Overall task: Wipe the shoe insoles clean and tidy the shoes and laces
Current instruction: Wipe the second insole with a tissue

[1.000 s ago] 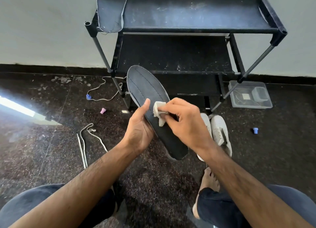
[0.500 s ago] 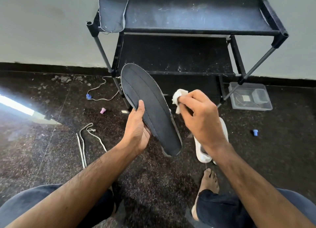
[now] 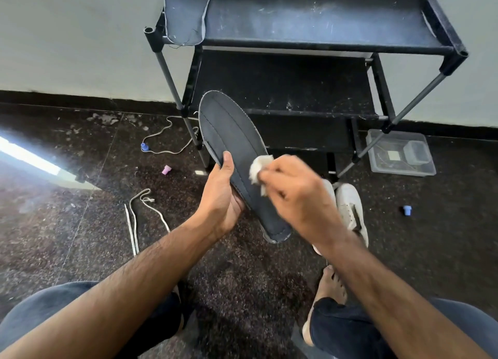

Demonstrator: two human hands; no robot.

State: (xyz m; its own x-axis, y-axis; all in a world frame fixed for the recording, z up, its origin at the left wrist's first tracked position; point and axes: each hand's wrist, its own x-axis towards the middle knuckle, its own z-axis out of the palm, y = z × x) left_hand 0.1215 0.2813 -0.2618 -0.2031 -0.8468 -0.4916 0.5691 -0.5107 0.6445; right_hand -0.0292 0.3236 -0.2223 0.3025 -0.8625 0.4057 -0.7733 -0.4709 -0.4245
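Returning to the dark grey stitched insole [image 3: 237,154], the right hand [image 3: 293,194], pinching a crumpled white cloth [image 3: 258,167], resumes wiping; the left hand [image 3: 221,194] grips the insole's edge.

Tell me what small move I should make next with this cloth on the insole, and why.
Probably draw the white cloth in your right hand down toward the heel end. The cloth sits near the middle of the dark insole, your left hand holds that insole steady from its edge, and the lower stretch lies right under your wiping hand.
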